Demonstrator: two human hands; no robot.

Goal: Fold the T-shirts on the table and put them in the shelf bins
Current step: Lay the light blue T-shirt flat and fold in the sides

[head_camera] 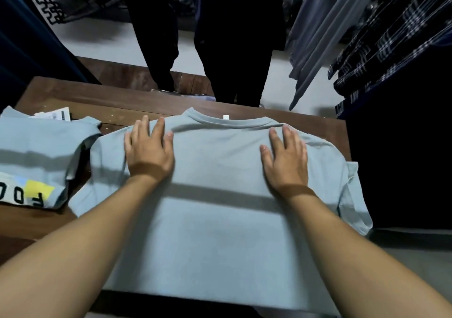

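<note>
Both hands, left hand (148, 151) and right hand (284, 157), press flat with straight fingers on the blue T-shirt (220, 220) spread face-down on the table (73, 97) (unfolded yet), another shirt (41, 156) waiting left, no bins in view.

Clothing shop. To the right of your right hand (285, 157) hang plaid shirts (396, 48) and grey garments (325, 36). Ahead of your left hand (149, 151), dark trousers (234, 36) show above a pale floor (186, 48); left of it, a printed T-shirt (36, 158) lies on the wooden table (97, 102).
</note>
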